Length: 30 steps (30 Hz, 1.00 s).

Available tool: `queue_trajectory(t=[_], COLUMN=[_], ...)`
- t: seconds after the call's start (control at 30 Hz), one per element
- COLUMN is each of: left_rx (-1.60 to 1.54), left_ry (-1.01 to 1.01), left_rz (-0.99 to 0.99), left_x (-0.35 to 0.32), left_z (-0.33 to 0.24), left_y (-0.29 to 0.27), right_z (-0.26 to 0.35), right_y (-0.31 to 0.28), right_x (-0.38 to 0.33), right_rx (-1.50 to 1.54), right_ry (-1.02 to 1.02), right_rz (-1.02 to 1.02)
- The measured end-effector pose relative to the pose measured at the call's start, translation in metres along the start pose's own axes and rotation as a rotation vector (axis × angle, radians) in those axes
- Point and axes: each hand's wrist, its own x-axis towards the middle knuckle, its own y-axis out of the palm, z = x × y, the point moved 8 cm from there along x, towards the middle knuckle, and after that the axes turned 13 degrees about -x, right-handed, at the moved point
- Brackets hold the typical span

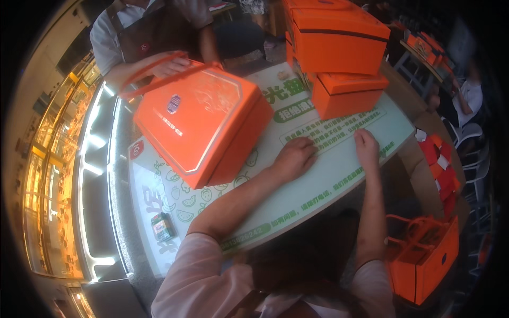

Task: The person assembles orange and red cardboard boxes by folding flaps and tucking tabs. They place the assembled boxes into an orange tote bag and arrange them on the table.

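My left hand (297, 158) rests on the printed table top (328, 183), its fingers curled in and nothing seen in them. Close to the table's near right edge, my right hand (367, 146) is closed in a loose fist, also with nothing showing. Left of my hands, a large orange gift box (199, 124) with a pale outline is tilted above the table. A person across the table has a hand (172, 66) at its orange strap handle (159, 71). Beyond my hands, a smaller orange box (347, 93) supports a larger orange box (339, 40).
A small dark green pack (161, 227) lies on the table's left part. At lower right stands an orange carrier box (424, 265) with handles. A lit glass display case (58, 159) runs along the left. White chairs (469, 132) and a seated person are at far right.
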Motion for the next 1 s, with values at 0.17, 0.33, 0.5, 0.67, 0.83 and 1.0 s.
queue_trajectory(t=[0.17,0.33,0.5,0.67,0.83,1.0], left_rx=[-0.002,-0.031,-0.01,0.011,0.009,-0.005], left_ry=[0.025,0.005,0.025,0.015,-0.018,-0.028], left_rz=[-0.031,-0.026,-0.03,-0.049,-0.026,-0.001], left_x=[0.0,-0.001,0.001,-0.002,-0.004,0.001], left_z=[-0.001,-0.001,0.002,0.002,0.005,0.005], left_y=[-0.001,-0.003,0.002,0.0,0.001,0.005], right_z=[-0.004,-0.006,-0.013,-0.019,-0.017,-0.03], right_y=[0.002,0.004,0.006,0.011,0.014,0.014], right_x=[0.001,0.0,0.001,0.002,0.0,0.002], right_rx=[-0.004,-0.024,-0.017,0.011,-0.004,-0.006], right_ry=[0.015,0.063,0.107,0.091,0.133,0.109], right_rz=[-0.001,0.02,0.049,0.066,0.1,0.082])
